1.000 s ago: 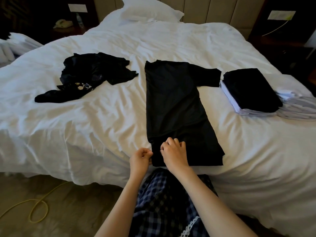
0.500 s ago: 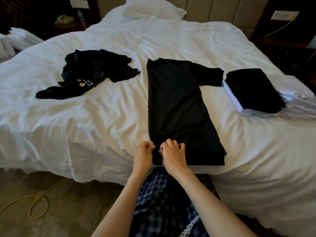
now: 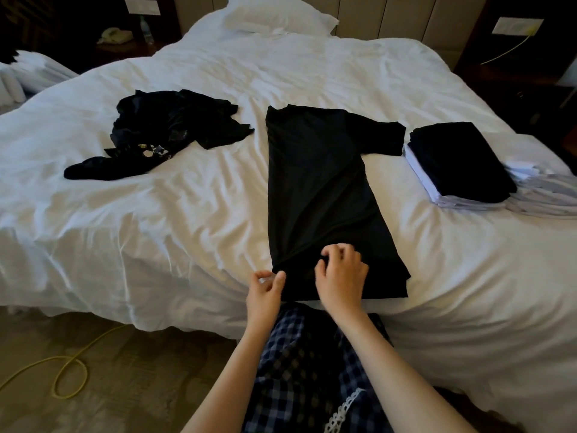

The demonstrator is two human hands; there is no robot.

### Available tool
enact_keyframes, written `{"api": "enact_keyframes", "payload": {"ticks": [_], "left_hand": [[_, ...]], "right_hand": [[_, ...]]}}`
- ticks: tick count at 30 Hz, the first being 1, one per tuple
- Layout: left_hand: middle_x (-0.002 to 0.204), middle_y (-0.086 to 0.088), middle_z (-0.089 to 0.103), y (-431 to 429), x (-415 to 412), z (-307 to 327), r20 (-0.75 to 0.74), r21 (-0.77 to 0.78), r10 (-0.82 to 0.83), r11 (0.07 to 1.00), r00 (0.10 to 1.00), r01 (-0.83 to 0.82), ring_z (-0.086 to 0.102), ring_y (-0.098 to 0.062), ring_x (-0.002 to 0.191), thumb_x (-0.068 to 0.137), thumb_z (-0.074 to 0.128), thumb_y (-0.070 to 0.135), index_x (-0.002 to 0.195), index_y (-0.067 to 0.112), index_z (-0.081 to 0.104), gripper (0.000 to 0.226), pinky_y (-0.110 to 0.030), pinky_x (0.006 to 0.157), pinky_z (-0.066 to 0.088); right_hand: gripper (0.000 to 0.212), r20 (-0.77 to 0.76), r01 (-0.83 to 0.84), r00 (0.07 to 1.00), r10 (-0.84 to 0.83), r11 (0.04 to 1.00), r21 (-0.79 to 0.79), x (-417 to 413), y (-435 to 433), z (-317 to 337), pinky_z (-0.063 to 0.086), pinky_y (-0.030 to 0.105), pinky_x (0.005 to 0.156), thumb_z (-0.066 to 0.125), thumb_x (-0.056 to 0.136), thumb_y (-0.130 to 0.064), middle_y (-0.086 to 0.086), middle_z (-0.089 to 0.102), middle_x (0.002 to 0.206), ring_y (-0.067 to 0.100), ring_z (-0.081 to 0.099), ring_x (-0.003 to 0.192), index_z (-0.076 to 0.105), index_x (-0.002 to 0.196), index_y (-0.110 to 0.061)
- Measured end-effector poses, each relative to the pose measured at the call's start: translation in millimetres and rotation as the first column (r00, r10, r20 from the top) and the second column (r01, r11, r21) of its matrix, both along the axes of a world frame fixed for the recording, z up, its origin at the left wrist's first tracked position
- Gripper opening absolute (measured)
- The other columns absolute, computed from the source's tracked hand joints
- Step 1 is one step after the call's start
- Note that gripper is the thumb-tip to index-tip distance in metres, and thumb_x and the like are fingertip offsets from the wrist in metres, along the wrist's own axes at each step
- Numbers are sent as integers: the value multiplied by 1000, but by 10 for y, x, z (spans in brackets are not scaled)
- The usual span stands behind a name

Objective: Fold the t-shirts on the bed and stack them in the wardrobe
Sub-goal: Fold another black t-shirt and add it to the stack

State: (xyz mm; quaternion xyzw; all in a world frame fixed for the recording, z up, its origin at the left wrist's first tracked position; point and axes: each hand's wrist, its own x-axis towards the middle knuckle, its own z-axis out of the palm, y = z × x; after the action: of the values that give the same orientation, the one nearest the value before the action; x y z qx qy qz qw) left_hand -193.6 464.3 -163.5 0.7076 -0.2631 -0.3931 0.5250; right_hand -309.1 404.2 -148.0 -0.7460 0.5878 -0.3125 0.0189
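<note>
Item 1. Black t-shirt [image 3: 318,189]: lies flat on the bed [image 3: 156,220], at the middle of its near side. It is folded lengthwise into a narrow strip, hem toward the person, and one short sleeve sticks out to the right at the far end. Creases fan out across the near part of the cloth.

Item 2. Left grip [image 3: 265,292]: a bare hand at the near left corner of the black t-shirt. Thumb and curled fingers pinch the edge of the cloth there.

Item 3. Right grip [image 3: 342,276]: a bare hand on top of the black t-shirt just above the hem, close beside the left grip but apart from it. Its curled fingers clench a small gather of fabric.

Item 4. Crumpled dark clothes [image 3: 175,132]: a loose heap on the bed, well to the left of the black t-shirt, with a pale printed patch showing at the near side.

Item 5. Folded stack [image 3: 459,157]: on the bed just right of the outstretched sleeve. It has a black piece on top and pale pieces beneath.

Item 6. Pillow [image 3: 278,17]: white, at the head of the bed.

Item 7. Yellow cable [image 3: 68,373]: looped on the floor, lower left.

Item 8. Checked garment [image 3: 306,370]: blue and dark, worn by the person, against the bed's near edge.
</note>
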Motion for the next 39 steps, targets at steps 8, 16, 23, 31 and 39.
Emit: {"api": "enact_keyframes", "payload": {"ticks": [8,16,23,31,39], "left_hand": [[84,-10,67,110,-34,-53,-72,-69,77,994,994,-82,67,-22,74,94,55,20,87,21,47,11,-20,54,54],[83,4,63,155,-16,-64,177,-56,5,998,984,5,59,-9,79,94,55,23,96,20,54,5,-11,59,40],[83,6,62,107,-3,-49,190,37,79,995,979,-88,56,-8,83,91,61,25,91,18,60,7,-18,69,36],[77,-7,70,201,56,-149,-32,4,131,991,991,-131,67,-23,82,88,64,17,77,11,67,13,-39,85,54],[82,-2,66,266,-28,-120,34,-3,133,991,991,-133,64,-19,85,90,62,19,85,9,63,11,-35,84,52]], "right_hand": [[57,-4,380,915,-403,859,342,-465,-227,134,28,46,101,57,91,-34,15,35,142,32,33,128,35,138,-10],[46,447,287,758,-475,858,425,-619,-224,209,41,33,77,60,91,-14,16,43,132,36,57,104,40,131,-4],[35,495,266,699,-516,831,489,-670,-150,153,38,30,72,55,94,-22,15,62,111,32,58,101,49,125,-6],[29,569,294,606,-556,821,489,-696,-169,130,37,28,76,56,94,-22,16,64,112,31,58,104,60,113,0],[12,769,62,318,-554,822,567,-702,-302,348,41,28,60,58,92,-14,10,58,95,23,53,86,60,100,-5]]}}
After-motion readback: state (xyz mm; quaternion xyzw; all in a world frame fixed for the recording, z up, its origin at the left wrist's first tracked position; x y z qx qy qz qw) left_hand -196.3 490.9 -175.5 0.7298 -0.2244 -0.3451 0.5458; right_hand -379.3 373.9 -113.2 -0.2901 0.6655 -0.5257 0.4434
